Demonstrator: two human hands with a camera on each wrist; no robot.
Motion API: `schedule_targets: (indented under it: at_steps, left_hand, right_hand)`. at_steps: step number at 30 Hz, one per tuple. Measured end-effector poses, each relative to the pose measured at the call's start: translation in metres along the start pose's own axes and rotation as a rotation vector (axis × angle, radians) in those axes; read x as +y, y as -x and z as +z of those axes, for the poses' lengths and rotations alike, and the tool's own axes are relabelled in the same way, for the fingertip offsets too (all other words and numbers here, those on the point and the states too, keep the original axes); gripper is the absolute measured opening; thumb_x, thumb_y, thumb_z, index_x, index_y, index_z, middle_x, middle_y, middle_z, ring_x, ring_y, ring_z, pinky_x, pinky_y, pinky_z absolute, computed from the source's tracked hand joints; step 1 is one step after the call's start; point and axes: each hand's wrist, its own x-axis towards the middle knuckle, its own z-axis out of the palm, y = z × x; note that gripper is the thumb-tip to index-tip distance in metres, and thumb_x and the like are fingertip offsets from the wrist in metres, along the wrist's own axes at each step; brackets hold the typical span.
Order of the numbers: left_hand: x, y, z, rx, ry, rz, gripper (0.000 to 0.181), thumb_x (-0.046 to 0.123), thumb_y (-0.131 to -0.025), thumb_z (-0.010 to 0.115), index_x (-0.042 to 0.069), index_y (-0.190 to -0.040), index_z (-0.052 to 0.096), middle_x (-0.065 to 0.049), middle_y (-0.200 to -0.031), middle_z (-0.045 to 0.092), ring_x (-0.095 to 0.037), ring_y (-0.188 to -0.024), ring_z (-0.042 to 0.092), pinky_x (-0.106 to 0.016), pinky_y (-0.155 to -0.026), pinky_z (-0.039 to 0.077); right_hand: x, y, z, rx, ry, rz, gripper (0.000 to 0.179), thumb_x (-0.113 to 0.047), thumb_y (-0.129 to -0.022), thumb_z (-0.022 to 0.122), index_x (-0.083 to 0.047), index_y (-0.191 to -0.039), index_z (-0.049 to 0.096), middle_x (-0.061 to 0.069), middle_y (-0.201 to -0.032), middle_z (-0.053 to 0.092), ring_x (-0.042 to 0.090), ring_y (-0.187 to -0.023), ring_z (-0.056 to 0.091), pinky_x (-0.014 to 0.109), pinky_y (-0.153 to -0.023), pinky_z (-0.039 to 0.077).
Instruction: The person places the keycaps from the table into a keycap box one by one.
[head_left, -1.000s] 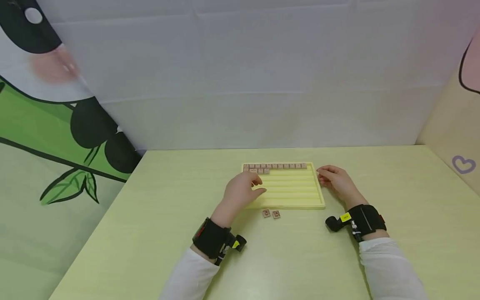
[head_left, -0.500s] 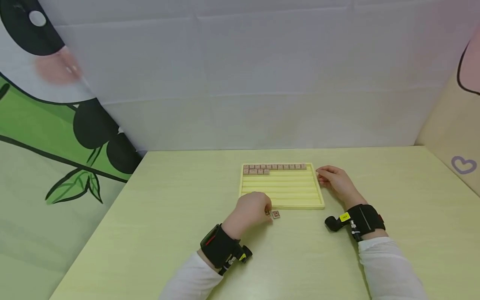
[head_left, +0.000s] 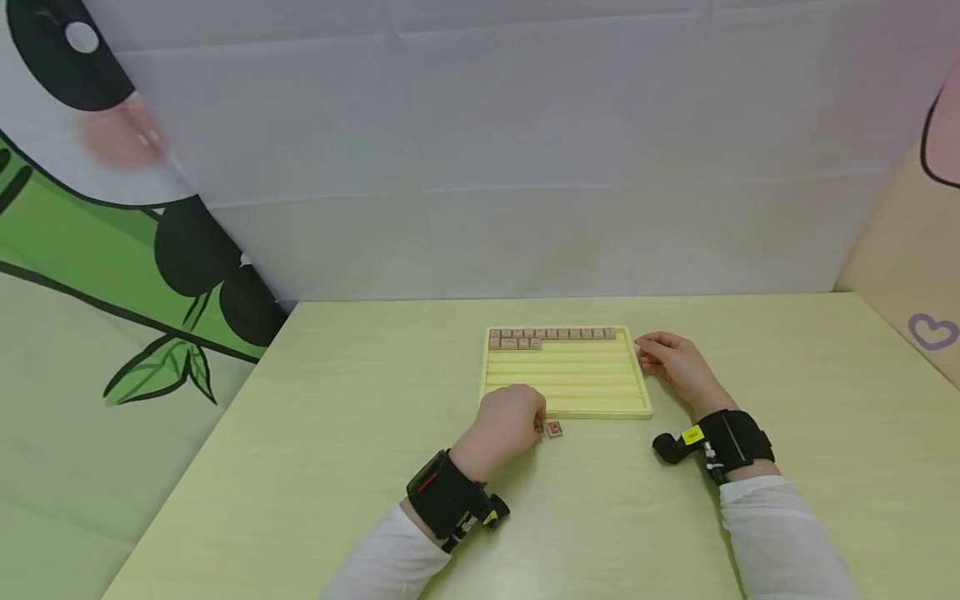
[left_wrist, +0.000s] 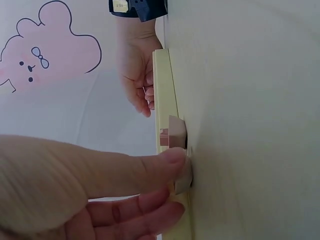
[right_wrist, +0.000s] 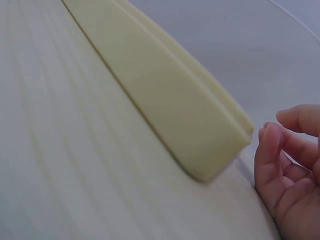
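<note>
A pale yellow ridged tray (head_left: 592, 414) lies on the table, with small square letter tiles (head_left: 551, 334) along its back row and several more at the left of the second row. My left hand (head_left: 504, 423) is at the front edge of the tray, where its thumb and fingers pinch a small tile (left_wrist: 184, 181), mostly covered in the head view. Just right of it, another loose tile (head_left: 554, 429) lies in front of the tray. Beside the tray's right edge, my right hand (head_left: 675, 367) rests with loosely curled fingers and holds nothing.
The light wooden table (head_left: 337, 375) extends around the tray on all sides. A pale cloth wall (head_left: 525, 167) stands behind it, and printed cartoon panels flank it. Each wrist wears a black strap with a small camera.
My left hand has come down from over the tray's left part to the loose tiles in front and taken hold of the left one. The right hand has stayed in place.
</note>
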Motion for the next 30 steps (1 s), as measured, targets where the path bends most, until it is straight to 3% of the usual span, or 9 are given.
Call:
schedule_targets:
  at_steps: [8,13,18,23,27,30]
  left_hand:
    - [-0.001,-0.004,0.005,-0.03,-0.02,0.008,0.013,0.018,-0.075,0.078,0.015,-0.07,0.067,0.005,-0.074,0.063,-0.01,-0.065,0.055,-0.024,-0.054,0.04]
    - [-0.004,-0.004,0.003,-0.04,0.028,0.022,0.009,0.016,-0.078,0.074,0.014,-0.072,0.068,0.005,-0.074,0.063,-0.01,-0.063,0.054,-0.023,-0.055,0.04]
    - [-0.011,-0.011,-0.008,-0.056,0.221,0.039,0.003,0.013,-0.084,0.068,0.011,-0.084,0.069,0.001,-0.081,0.065,-0.011,-0.07,0.054,-0.024,-0.066,0.044]
    - [-0.018,-0.024,-0.022,-0.059,0.459,0.024,0.014,0.015,-0.088,0.066,0.007,-0.1,0.067,-0.003,-0.09,0.066,-0.015,-0.082,0.06,-0.026,-0.074,0.047]
    - [-0.022,-0.034,-0.03,-0.022,0.61,0.012,0.025,0.017,-0.094,0.06,0.005,-0.115,0.062,-0.005,-0.099,0.065,-0.017,-0.088,0.061,-0.027,-0.076,0.048]
    - [-0.024,-0.041,-0.035,0.022,0.73,0.012,0.026,0.017,-0.095,0.057,0.004,-0.117,0.062,-0.01,-0.105,0.065,-0.024,-0.091,0.063,-0.028,-0.08,0.049]
  right_hand:
    - [0.001,0.0,-0.001,-0.006,-0.017,-0.012,0.011,-0.014,-0.098,0.048,-0.007,-0.099,0.057,-0.007,-0.077,0.058,0.0,-0.067,0.054,0.013,-0.063,0.048]
    - [0.001,0.0,0.0,-0.001,-0.018,-0.007,0.011,-0.013,-0.098,0.048,-0.008,-0.098,0.058,-0.008,-0.077,0.058,0.0,-0.067,0.054,0.013,-0.063,0.048]
    - [-0.002,-0.009,-0.003,-0.014,-0.008,-0.007,0.013,-0.013,-0.099,0.048,-0.004,-0.102,0.056,-0.007,-0.077,0.058,0.0,-0.067,0.054,0.013,-0.063,0.048]
    - [-0.007,-0.023,-0.01,-0.04,0.004,-0.003,0.013,-0.015,-0.099,0.048,-0.004,-0.102,0.055,-0.007,-0.077,0.058,0.0,-0.067,0.053,0.013,-0.063,0.048]
    - [-0.01,-0.036,-0.016,-0.064,0.002,-0.011,0.011,-0.014,-0.099,0.048,-0.006,-0.1,0.056,-0.008,-0.077,0.058,0.0,-0.068,0.054,0.013,-0.063,0.048]
    - [-0.013,-0.045,-0.02,-0.077,-0.007,-0.012,0.011,-0.014,-0.099,0.049,-0.007,-0.099,0.057,-0.008,-0.077,0.059,0.0,-0.068,0.054,0.013,-0.063,0.048]
